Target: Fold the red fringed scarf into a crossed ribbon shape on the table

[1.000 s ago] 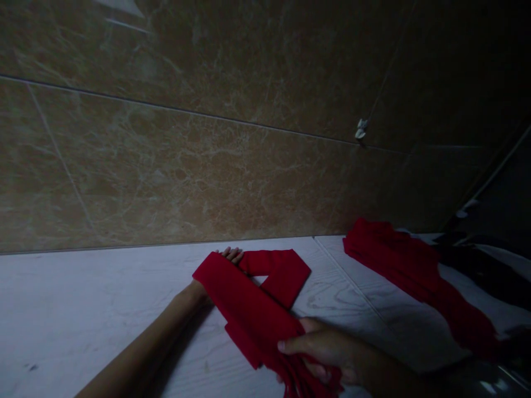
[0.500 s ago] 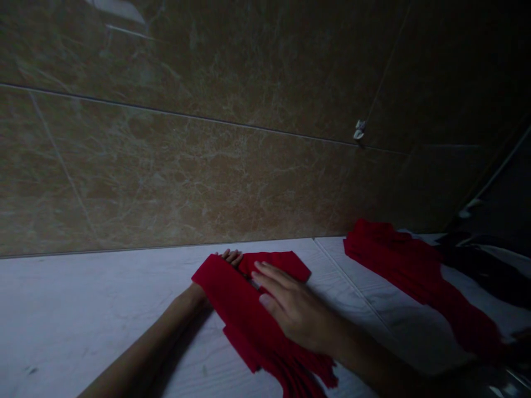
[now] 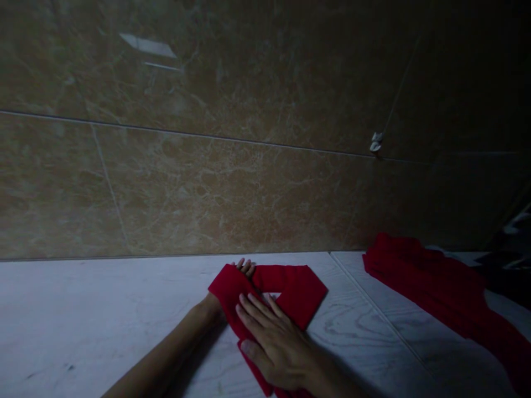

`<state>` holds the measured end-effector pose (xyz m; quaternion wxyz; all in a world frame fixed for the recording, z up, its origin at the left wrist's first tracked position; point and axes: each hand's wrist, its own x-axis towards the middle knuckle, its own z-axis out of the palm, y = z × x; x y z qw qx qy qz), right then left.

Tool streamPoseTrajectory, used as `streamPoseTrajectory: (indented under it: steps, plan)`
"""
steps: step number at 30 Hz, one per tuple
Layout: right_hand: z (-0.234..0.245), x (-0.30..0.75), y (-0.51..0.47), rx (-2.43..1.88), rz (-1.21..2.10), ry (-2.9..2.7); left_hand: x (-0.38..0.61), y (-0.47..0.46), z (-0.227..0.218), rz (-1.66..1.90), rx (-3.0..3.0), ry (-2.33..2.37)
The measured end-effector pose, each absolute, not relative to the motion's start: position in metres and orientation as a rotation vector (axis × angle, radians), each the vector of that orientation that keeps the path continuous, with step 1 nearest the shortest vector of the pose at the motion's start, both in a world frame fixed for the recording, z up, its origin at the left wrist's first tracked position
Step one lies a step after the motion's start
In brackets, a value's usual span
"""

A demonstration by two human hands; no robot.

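Red cloth, smooth and matte, lies folded into an angular loop point(image 3: 290, 287) beneath a person's right hand point(image 3: 274, 342), whose fingers point(image 3: 253, 309) are spread flat and slightly apart on the fabric. Most of the left hand point(image 3: 243, 269) is tucked under the fold; only its fingertips show at the far edge, and their grip cannot be told. Pale wood-grain tabletop point(image 3: 103, 315) surrounds the cloth. Right of the fingers, well apart, lies a second red cloth point(image 3: 435, 293). Beyond stands a glossy brown marbled tile wall point(image 3: 228, 182). No writing is legible.
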<state>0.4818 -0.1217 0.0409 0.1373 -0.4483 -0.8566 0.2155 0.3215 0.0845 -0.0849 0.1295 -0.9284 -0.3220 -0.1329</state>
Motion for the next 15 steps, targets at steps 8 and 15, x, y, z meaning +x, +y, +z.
streamPoseTrajectory:
  steps: [8, 15]
  plan:
    - [0.034, 0.486, -0.123, -1.252, 0.624, -2.420, 0.290, 0.029, -0.018, -0.291, -2.825, -0.701]
    - [0.025, 0.491, -0.122, -1.190, 0.635, -2.430, 0.243, -0.047, 0.045, -0.057, -3.225, -0.769]
